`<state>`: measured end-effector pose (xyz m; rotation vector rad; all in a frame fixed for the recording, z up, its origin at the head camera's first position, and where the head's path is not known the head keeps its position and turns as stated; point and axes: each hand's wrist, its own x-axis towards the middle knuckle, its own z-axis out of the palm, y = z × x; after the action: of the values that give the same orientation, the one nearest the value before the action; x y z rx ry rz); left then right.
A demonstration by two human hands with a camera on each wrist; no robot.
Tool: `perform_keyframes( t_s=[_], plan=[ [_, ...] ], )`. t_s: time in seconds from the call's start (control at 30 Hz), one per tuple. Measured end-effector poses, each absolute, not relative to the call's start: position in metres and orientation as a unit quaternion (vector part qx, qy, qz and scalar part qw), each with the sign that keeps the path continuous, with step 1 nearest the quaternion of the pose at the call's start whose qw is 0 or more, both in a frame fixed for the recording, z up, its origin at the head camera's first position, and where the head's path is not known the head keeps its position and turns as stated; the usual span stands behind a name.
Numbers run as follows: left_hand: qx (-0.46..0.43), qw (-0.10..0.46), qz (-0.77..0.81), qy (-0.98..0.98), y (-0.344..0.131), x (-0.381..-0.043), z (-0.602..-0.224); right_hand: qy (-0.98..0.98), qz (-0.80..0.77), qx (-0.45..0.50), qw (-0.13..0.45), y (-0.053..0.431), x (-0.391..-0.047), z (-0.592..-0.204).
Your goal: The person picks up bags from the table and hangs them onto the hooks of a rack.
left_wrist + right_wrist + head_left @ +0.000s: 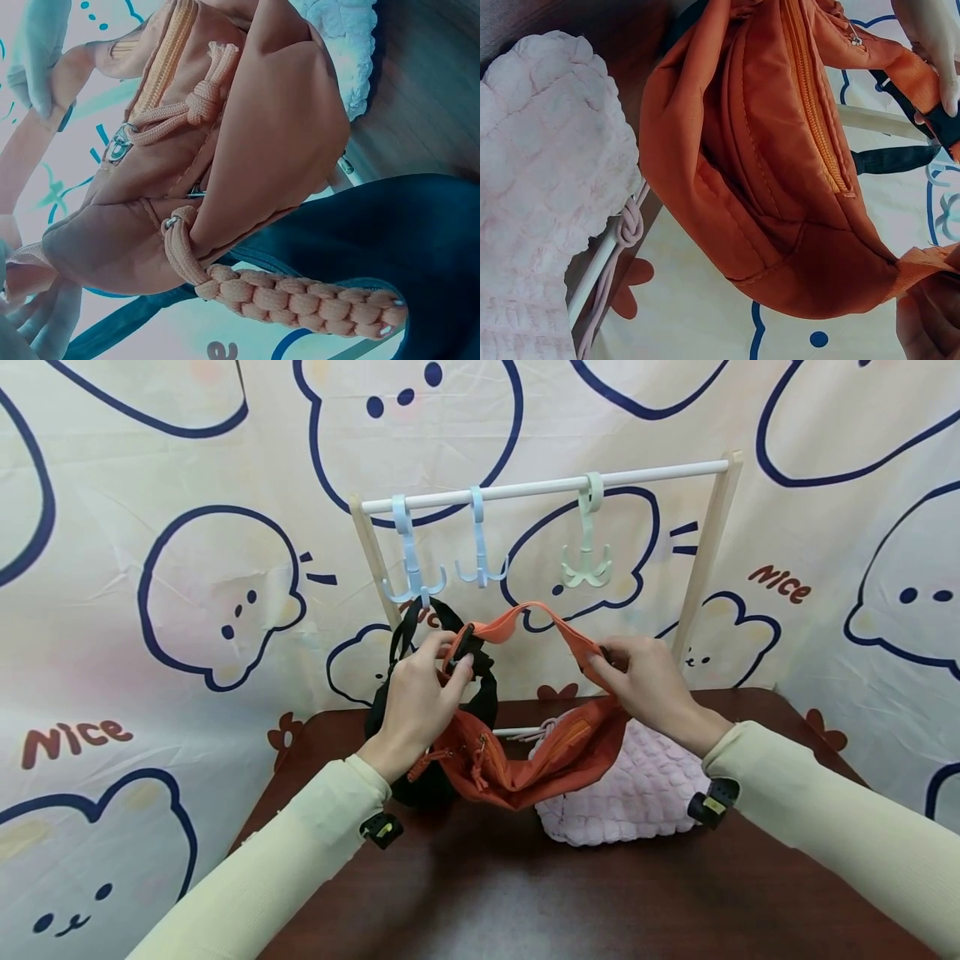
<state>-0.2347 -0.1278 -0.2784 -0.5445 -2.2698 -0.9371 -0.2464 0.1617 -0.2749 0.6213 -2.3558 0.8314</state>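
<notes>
An orange waist bag (517,777) with zips and a braided zip pull (300,300) hangs between my two hands above the table. My left hand (420,693) pinches its strap beside a black buckle (467,647). On the other side, my right hand (645,681) grips the strap (581,647) between thumb and fingers, and the webbing arches up between both hands. Behind the left hand a black bag (427,785) hangs by its strap below a blue hook. A pink quilted bag (615,802) lies on the table beyond the orange bag, at the right.
A rack with a white bar (540,487) and wooden posts (708,552) stands at the back. From it hang two blue hooks (411,560) (480,547) and a green hook (587,543). The dark brown table (487,893) reaches toward me; a patterned cloth (217,710) surrounds it.
</notes>
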Motion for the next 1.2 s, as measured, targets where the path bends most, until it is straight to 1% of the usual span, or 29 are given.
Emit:
perform_keyframes(
  t_s=[0.2,0.43,0.6,0.87,1.2],
  plan=[
    [-0.193,0.314,-0.349,-0.862,-0.131,-0.236,-0.277,-0.878,0.310,0.230,0.282,0.162,-0.248,-0.273],
    [-0.191,0.303,-0.354,-0.864,-0.132,-0.235,-0.277,-0.878,0.313,0.227,0.282,0.162,-0.250,-0.271],
    [-0.188,0.309,-0.345,-0.866,-0.133,-0.234,-0.278,-0.880,0.311,0.222,0.281,0.162,-0.251,-0.270],
    [-0.188,0.309,-0.342,-0.867,-0.135,-0.233,-0.277,-0.885,0.313,0.217,0.268,0.163,-0.249,-0.267],
    [-0.188,0.306,-0.355,-0.863,-0.137,-0.232,-0.272,-0.883,0.313,0.226,0.269,0.160,-0.249,-0.258]
  ],
)
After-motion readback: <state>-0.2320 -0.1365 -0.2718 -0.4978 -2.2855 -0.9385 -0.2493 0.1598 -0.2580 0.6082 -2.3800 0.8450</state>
